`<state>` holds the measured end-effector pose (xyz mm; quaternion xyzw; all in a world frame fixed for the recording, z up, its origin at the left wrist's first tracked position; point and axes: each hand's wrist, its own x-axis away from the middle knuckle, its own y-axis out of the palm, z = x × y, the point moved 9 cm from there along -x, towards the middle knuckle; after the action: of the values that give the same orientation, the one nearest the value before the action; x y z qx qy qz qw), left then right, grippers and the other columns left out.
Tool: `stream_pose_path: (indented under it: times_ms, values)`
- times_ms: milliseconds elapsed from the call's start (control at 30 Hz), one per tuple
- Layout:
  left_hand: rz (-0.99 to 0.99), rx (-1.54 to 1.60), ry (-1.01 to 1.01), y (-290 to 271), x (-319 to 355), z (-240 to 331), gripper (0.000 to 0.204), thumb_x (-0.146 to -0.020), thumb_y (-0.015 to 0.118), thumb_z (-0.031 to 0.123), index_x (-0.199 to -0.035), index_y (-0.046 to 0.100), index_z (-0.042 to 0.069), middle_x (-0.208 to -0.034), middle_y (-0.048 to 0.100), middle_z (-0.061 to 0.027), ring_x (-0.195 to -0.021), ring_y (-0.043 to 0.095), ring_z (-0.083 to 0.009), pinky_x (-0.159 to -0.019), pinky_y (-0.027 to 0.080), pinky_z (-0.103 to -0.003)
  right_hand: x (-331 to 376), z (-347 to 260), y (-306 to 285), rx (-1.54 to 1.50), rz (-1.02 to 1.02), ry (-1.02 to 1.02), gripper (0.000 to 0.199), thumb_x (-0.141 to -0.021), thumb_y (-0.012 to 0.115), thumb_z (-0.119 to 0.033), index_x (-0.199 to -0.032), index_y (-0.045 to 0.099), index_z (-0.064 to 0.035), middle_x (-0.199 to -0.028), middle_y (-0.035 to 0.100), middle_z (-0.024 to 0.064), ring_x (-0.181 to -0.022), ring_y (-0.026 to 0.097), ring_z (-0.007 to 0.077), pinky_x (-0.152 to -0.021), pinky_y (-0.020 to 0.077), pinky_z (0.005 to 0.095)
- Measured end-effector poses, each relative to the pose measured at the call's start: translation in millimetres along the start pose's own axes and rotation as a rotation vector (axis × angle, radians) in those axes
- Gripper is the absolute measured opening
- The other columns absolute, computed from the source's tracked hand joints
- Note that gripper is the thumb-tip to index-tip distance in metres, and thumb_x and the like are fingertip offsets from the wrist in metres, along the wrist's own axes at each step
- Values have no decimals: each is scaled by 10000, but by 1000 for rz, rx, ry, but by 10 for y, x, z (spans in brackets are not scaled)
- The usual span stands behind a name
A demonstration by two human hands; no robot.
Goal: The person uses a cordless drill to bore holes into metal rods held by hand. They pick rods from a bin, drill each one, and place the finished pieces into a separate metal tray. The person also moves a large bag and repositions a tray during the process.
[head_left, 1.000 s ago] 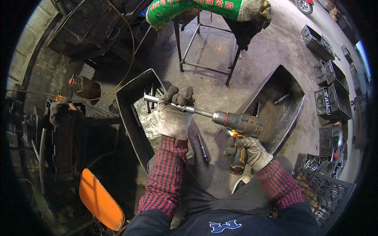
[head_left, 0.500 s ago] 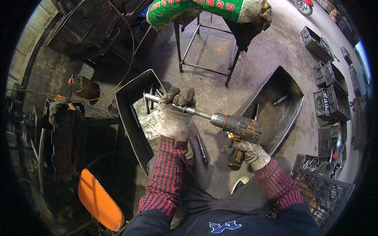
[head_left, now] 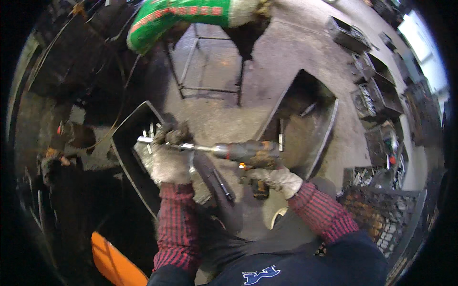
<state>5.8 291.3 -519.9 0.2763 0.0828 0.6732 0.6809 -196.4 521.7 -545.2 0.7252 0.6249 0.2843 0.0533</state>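
The drill [head_left: 248,152] is motion-blurred; its handle is hidden in the right hand [head_left: 274,178]; the left hand [head_left: 167,155] covers the metal piece's [head_left: 145,140] middle.

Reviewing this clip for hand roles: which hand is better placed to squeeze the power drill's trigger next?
Right, probably. The right hand already grips the power drill at its handle, while the left hand is out front, closed around the metal piece at the bit.

Both gloves are grubby knitted cloth, the left hand [head_left: 167,159] one rough and greyed with dirt. The drill [head_left: 248,152] has a matt dark plastic body with a shiny bare metal shaft [head_left: 200,148]. The sleeves [head_left: 179,224] are soft red checked flannel. The trays [head_left: 131,157] are dull, dark sheet steel. The floor [head_left: 281,62] is rough grey concrete, and the sack [head_left: 191,16] is woven green plastic.
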Motion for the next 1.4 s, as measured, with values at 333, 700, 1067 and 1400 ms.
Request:
stream_pose_path:
  times_ms: [333, 700, 1067, 1400]
  values:
    - [-75, 390, -231, -163, -166, -312, 119, -1035, 536, 82, -1095, 611, 13, -909, 621, -53, -748, 563, -162, -792, 546, -284, 99, -400, 91, 470, -106, -324, 745, -907, 862, -135, -1551, 494, -60, -1478, 621, 72, -1309, 609, 189, -1134, 499, 359]
    - [111, 622, -351, 111, 135, -257, 188, -1093, 476, 90, -985, 599, -3, -696, 408, 48, -578, 433, -95, -928, 633, -359, -8, -356, -9, 777, -98, -437, 736, -855, 901, -134, -1493, 535, -115, -1350, 673, 67, -1198, 671, 212, -1024, 582, 385]
    - [134, 679, -376, 242, 141, -119, 280, -1125, 411, 84, -904, 561, -1, -675, 332, 53, -541, 334, -84, -1008, 593, -381, 19, -116, -170, 253, 80, -53, 564, -897, 870, -129, -1400, 617, -94, -1215, 711, 66, -1049, 728, 229, -917, 640, 426]
    - [-172, 214, -81, -76, -225, -258, 162, -1056, 562, 127, -921, 578, 38, -643, 393, 29, -558, 435, -131, -949, 615, -401, 80, -14, -181, -127, 98, 45, 620, -896, 869, -98, -1445, 581, -78, -1261, 704, 128, -1024, 743, 273, -870, 656, 441]
